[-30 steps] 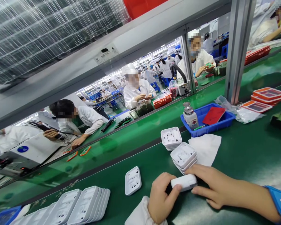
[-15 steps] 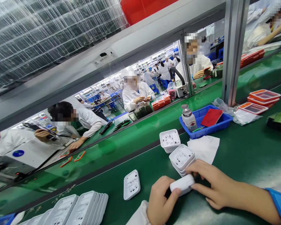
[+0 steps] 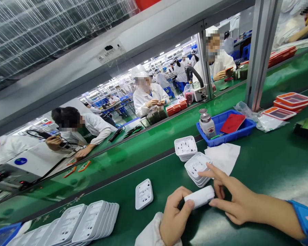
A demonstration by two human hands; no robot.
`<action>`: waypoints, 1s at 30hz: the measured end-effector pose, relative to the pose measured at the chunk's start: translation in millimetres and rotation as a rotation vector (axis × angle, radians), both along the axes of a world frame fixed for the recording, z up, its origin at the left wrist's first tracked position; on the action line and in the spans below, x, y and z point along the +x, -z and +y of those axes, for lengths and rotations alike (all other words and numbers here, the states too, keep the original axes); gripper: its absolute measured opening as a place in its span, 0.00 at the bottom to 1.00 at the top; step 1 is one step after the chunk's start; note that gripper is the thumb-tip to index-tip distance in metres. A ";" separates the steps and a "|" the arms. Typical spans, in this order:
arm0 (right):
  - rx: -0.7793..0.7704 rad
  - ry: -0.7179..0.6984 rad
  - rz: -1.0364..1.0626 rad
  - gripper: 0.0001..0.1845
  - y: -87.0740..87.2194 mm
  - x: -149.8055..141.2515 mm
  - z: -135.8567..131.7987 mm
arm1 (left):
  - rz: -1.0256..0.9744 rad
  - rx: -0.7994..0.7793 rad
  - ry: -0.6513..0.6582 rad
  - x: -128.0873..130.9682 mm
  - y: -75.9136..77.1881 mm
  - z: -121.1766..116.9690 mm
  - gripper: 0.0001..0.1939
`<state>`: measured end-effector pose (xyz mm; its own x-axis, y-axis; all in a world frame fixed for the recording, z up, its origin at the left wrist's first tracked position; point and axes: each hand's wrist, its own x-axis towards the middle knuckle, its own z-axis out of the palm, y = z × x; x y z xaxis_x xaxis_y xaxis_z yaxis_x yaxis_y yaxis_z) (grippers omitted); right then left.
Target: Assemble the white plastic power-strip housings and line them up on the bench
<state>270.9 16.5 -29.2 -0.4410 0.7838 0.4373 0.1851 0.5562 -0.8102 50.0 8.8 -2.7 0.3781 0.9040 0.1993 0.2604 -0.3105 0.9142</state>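
In the head view, the left hand [image 3: 175, 213] pinched a white, rounded, plastic-looking casing [image 3: 200, 197] over the green surface [image 3: 267, 164]; the right hand [image 3: 236, 196], loosely spread, gripped nothing beside its far end. It seemed light, stiff, slightly slippery, best held by its edges.

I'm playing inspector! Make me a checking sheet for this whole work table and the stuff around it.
Surface: green worktop, shiny glare near the right arm.
Job's things: white case in hand; two short stacks of white shells; one loose shell; leaning row of shells.
Clutter: blue tray holding a bottle and red sheet.
Hands: left hand grips the case; right hand spread beside it.
Cables: thick black hose across the belt.
Surroundings: co-workers in white; metal post.
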 end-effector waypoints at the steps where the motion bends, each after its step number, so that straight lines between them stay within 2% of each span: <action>1: 0.003 0.006 0.008 0.39 -0.3 -0.5 0.1 | -0.051 -0.012 0.008 1.3 -0.8 -1.0 0.19; 7: 0.111 0.014 0.006 0.29 -8.3 2.5 2.7 | -0.290 -0.106 0.051 6.8 1.3 -2.8 0.17; 10: 0.067 0.015 -0.066 0.21 -8.4 2.5 4.7 | -0.343 -0.136 0.070 8.8 2.0 -3.1 0.16; 16: -0.033 -0.033 -0.209 0.05 -8.0 3.2 6.7 | -0.199 -0.161 0.036 7.8 -1.4 -4.6 0.16; 20: -0.083 -0.030 -0.246 0.05 -8.8 4.4 7.4 | -0.116 -0.161 0.063 4.0 -0.1 -4.8 0.21; 25: -0.105 -0.044 -0.300 0.05 -12.2 4.5 7.9 | -0.051 -0.205 0.064 4.4 2.8 -2.7 0.20; 30: -0.130 -0.035 -0.308 0.13 -11.6 5.0 7.2 | 0.045 -0.276 0.061 6.2 2.0 0.3 0.21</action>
<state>275.9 23.7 -17.5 -0.5644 0.8065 0.1761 0.4154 0.4618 -0.7837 56.2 9.1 -4.7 0.4364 0.8971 -0.0692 0.2912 -0.0680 0.9542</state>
